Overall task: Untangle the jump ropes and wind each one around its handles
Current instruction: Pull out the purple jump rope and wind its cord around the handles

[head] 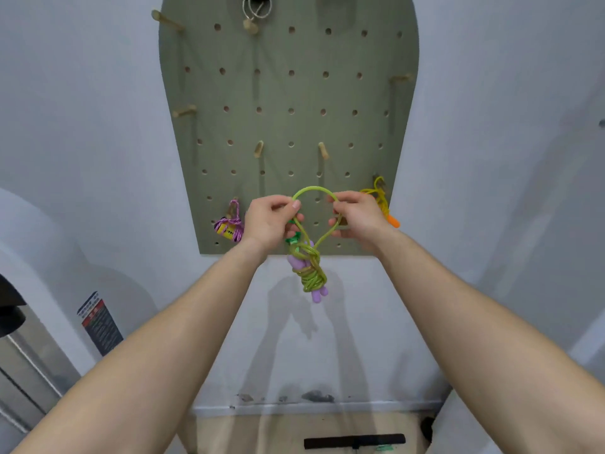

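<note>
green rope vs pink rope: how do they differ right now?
The green rope is held by the left hand and right hand; the pink rope hangs from a peg on the pegboard. The green rope wraps purple handles, the pink rope yellow handles. The green rope's top loop is spread wide; the pink rope's is small. Both are wound into bundles.

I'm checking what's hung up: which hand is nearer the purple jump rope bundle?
Left. The left hand is just right of the purple jump rope bundle; the right hand is farther right, beyond the green rope loop.
</note>
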